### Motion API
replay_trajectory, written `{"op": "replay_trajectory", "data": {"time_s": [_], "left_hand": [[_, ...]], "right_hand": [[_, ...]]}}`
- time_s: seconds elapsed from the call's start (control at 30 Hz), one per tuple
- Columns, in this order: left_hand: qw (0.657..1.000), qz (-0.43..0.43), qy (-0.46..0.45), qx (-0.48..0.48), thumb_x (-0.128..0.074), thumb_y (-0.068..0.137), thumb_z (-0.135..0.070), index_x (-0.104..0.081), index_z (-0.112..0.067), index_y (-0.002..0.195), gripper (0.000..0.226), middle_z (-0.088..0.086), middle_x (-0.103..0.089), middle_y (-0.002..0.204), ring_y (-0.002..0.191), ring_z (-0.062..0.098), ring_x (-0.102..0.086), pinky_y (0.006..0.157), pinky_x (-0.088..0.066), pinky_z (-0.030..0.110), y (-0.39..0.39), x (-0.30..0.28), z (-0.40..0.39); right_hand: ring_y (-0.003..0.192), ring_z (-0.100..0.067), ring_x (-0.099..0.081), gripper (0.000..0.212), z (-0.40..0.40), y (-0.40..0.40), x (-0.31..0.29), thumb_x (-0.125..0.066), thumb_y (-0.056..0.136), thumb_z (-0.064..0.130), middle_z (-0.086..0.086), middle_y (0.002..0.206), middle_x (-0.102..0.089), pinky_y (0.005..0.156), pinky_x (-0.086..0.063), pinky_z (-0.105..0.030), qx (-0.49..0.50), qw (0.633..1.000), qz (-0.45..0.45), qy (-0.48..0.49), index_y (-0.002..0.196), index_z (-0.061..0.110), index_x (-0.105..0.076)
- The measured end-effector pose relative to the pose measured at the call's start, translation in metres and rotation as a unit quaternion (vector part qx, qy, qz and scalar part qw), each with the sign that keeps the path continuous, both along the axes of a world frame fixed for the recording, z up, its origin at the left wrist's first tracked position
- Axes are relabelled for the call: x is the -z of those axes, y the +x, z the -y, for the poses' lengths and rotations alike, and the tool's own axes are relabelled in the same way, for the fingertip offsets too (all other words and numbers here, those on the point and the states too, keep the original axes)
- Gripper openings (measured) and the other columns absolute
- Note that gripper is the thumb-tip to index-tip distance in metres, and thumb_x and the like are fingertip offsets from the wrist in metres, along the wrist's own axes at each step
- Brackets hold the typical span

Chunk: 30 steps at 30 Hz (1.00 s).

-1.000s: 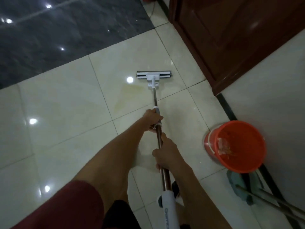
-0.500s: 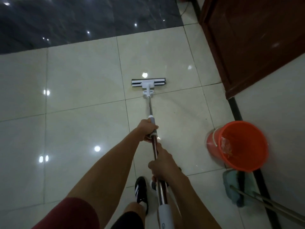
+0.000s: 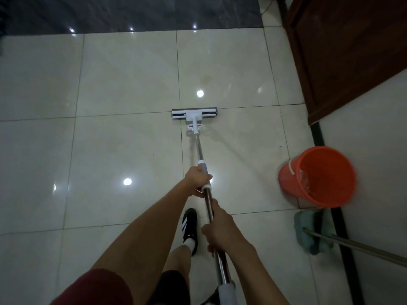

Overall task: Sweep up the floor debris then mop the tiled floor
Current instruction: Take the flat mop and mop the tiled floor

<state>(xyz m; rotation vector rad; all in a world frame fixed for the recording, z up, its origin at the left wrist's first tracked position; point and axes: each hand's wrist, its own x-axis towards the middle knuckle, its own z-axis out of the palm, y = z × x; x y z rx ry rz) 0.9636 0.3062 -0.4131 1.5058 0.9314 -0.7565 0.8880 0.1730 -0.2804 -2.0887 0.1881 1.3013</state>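
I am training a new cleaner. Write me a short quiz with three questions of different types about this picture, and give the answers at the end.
1. True or false: the left hand grips the mop handle closer to the mop head than the right hand does.
2. Which thing stands to the right of the mop? A) a blue basin B) an orange bucket C) a chair
3. Fill in: the mop head lies across a ____ line between the cream floor tiles.

Key: 1 true; 2 B; 3 grout.
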Motion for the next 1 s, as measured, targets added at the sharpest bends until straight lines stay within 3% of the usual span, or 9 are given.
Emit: {"op": "replay_trajectory", "data": {"time_s": [0.07, 0.2, 0.3, 0.4, 0.5, 0.67, 0.93, 1.0], "left_hand": [[1.000, 0.012, 0.001, -0.008, -0.070, 0.091, -0.016, -0.058, -0.007, 0.095, 0.016, 0.017, -0.067, 0.093, 0.070, 0.028, -0.070, 0.068, -0.063, 0.049, -0.023, 0.000, 0.012], [0.999, 0.010, 0.000, -0.040, -0.065, 0.096, -0.018, -0.051, -0.015, 0.105, 0.017, 0.017, -0.064, 0.099, 0.073, 0.028, -0.066, 0.053, -0.055, 0.038, -0.068, -0.008, 0.047], [0.998, 0.015, 0.012, -0.052, -0.063, 0.098, -0.017, -0.052, -0.014, 0.118, 0.024, 0.015, -0.062, 0.101, 0.077, 0.026, -0.065, 0.055, -0.054, 0.036, -0.098, -0.012, 0.077], [0.997, 0.027, 0.044, -0.055, -0.065, 0.096, -0.015, -0.045, -0.012, 0.145, 0.053, 0.004, -0.058, 0.093, 0.073, 0.019, -0.063, 0.049, -0.050, 0.025, -0.124, -0.011, 0.098], [0.995, 0.043, 0.080, -0.028, -0.066, 0.095, -0.017, -0.048, -0.010, 0.142, 0.051, -0.009, -0.049, 0.082, 0.066, 0.007, -0.056, 0.039, -0.040, 0.014, -0.143, -0.004, 0.117], [0.995, 0.045, 0.084, -0.019, -0.066, 0.095, -0.019, -0.048, -0.010, 0.143, 0.052, 0.003, -0.059, 0.107, 0.077, 0.014, -0.063, 0.056, -0.048, 0.022, -0.143, 0.005, 0.131], [0.994, 0.049, 0.092, -0.023, -0.067, 0.094, -0.019, -0.051, -0.008, 0.141, 0.051, 0.005, -0.059, 0.108, 0.077, 0.015, -0.063, 0.053, -0.045, 0.019, -0.069, 0.022, 0.090], [0.995, 0.053, 0.082, -0.023, -0.067, 0.095, -0.018, -0.049, -0.008, 0.143, 0.052, 0.011, -0.062, 0.117, 0.087, 0.023, -0.067, 0.061, -0.054, 0.027, -0.034, 0.025, 0.071]], "right_hand": [[0.086, -0.024, -0.058, 0.061, 0.012, -0.020, -0.005, -0.057, 0.090, 0.002, -0.004, 0.104, -0.053, 0.087, -0.059, -0.046, -0.005, 1.000, 0.002, -0.004, 0.143, 0.022, -0.034], [0.090, -0.033, -0.065, 0.051, 0.041, -0.062, -0.011, -0.055, 0.092, 0.006, -0.011, 0.105, -0.058, 0.086, -0.059, -0.047, 0.004, 0.999, 0.023, -0.022, 0.138, 0.020, -0.041], [0.083, -0.026, -0.063, 0.045, 0.064, -0.095, -0.011, -0.053, 0.094, 0.014, -0.003, 0.094, -0.059, 0.084, -0.059, -0.046, 0.041, 0.998, 0.055, -0.011, 0.138, 0.023, -0.047], [0.067, -0.015, -0.059, 0.053, 0.085, -0.125, -0.005, -0.053, 0.091, 0.015, 0.007, 0.078, -0.057, 0.071, -0.061, -0.038, 0.073, 0.994, 0.077, 0.010, 0.140, 0.035, -0.049], [0.057, -0.008, -0.055, 0.067, 0.103, -0.146, 0.000, -0.052, 0.087, 0.009, 0.012, 0.069, -0.054, 0.057, -0.054, -0.027, 0.094, 0.992, 0.080, 0.015, 0.143, 0.046, -0.045], [0.055, -0.004, -0.056, 0.065, 0.114, -0.147, 0.004, -0.054, 0.088, 0.008, 0.012, 0.066, -0.055, 0.052, -0.045, -0.015, 0.114, 0.989, 0.088, 0.022, 0.141, 0.045, -0.048], [0.061, -0.008, -0.060, 0.062, 0.069, -0.077, 0.016, -0.061, 0.092, 0.008, 0.010, 0.080, -0.061, 0.061, -0.060, -0.026, 0.167, 0.982, 0.082, 0.022, 0.143, 0.040, -0.048], [0.062, -0.009, -0.060, 0.063, 0.049, -0.044, 0.022, -0.061, 0.092, 0.008, 0.006, 0.086, -0.066, 0.065, -0.061, -0.030, 0.181, 0.980, 0.081, 0.024, 0.144, 0.041, -0.046]]}}
